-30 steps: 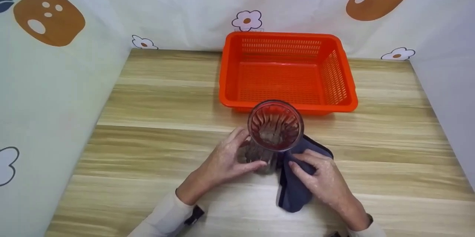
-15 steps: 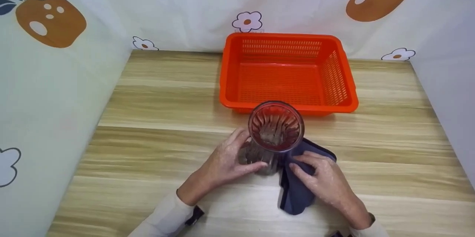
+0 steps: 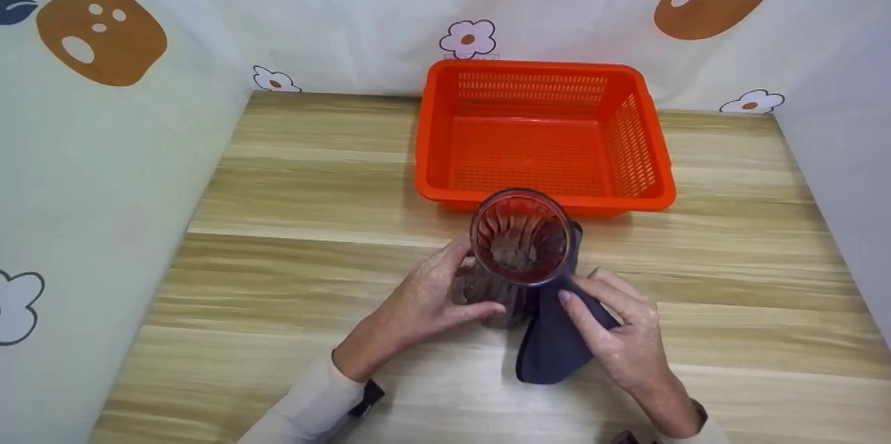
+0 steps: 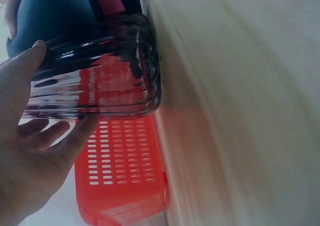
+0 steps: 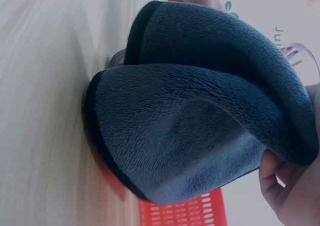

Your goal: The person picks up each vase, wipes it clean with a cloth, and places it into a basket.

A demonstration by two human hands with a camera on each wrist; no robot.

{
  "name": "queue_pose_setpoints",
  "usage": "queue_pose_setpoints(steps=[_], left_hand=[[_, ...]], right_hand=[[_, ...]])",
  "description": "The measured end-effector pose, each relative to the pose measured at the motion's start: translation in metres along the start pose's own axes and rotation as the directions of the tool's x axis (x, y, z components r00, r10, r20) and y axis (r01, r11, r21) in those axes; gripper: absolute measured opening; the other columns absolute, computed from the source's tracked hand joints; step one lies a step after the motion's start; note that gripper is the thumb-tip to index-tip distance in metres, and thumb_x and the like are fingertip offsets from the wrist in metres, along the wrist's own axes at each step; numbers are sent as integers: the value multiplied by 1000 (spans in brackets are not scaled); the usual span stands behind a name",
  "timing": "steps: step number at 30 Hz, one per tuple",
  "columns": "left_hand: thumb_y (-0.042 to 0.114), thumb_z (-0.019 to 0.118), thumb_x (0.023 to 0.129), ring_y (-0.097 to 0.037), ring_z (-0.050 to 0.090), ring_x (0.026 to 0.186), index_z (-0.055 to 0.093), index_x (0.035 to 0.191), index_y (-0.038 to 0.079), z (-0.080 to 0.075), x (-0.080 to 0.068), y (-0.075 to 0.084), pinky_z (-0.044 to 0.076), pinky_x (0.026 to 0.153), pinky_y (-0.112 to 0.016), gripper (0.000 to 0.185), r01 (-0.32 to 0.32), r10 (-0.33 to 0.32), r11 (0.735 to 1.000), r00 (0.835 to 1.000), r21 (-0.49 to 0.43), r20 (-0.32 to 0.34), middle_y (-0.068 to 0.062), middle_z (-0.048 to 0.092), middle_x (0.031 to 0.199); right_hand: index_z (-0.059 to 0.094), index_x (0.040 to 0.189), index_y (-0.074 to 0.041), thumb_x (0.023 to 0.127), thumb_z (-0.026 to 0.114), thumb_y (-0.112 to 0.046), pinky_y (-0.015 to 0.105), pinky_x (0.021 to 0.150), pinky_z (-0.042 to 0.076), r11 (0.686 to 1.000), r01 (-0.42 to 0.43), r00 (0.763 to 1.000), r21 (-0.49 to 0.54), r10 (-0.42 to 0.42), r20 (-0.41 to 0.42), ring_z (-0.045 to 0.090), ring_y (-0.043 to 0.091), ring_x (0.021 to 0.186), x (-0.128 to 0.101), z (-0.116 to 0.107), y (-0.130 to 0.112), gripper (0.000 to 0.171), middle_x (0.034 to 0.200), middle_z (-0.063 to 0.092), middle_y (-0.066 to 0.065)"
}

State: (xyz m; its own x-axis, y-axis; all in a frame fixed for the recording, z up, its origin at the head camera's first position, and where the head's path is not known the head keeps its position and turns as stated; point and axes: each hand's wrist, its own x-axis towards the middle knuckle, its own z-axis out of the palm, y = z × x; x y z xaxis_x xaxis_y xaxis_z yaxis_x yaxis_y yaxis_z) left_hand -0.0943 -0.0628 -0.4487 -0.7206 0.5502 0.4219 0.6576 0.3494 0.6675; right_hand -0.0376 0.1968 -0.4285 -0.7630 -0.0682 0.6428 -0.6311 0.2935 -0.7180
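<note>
A tall, ribbed clear glass vase (image 3: 518, 239) stands upright in the middle, its flared rim toward the head camera. My left hand (image 3: 424, 298) holds it from the left, thumb on the near side and fingers around the far side. In the left wrist view the base of the vase (image 4: 115, 69) is close to the tabletop. My right hand (image 3: 623, 326) pinches a dark grey cloth (image 3: 557, 346) just under the rim on the right side. Folded and draping down, the fuzzy cloth (image 5: 175, 121) with black edging covers that side of the vase.
Right behind the vase is a red-orange plastic basket (image 3: 522, 152) with slotted walls, its front rim overlapped by the vase in the head view. The wood-grain table (image 3: 278, 277) is bounded by patterned sheeting (image 3: 334, 19) at the back and sides.
My right hand has raised the cloth and shifted slightly right; the cloth's far corner now stands up beside the rim instead of spreading out to the right. The left hand keeps its hold.
</note>
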Motion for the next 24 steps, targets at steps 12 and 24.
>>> queue_pose_setpoints(steps=[12, 24], left_hand=[[35, 82, 88, -20, 47, 135, 31, 158, 15, -4, -1, 2, 39, 111, -41, 89, 13, -16, 999, 997, 47, 78, -5, 47, 152], [40, 83, 86, -18, 56, 118, 32, 158, 18, -6, 1, 1, 51, 97, -35, 91, 13, -17, 998, 997, 56, 74, -5, 57, 140]], right_hand=[[75, 97, 8, 70, 69, 27, 22, 54, 43, 997, 61, 998, 51, -61, -6, 55, 12, 66, 5, 3, -3, 34, 77, 62, 8], [76, 102, 5, 72, 72, 24, 22, 54, 43, 998, 59, 998, 10, -59, 9, 55, 13, 68, 4, 4, 2, 36, 81, 63, 8]])
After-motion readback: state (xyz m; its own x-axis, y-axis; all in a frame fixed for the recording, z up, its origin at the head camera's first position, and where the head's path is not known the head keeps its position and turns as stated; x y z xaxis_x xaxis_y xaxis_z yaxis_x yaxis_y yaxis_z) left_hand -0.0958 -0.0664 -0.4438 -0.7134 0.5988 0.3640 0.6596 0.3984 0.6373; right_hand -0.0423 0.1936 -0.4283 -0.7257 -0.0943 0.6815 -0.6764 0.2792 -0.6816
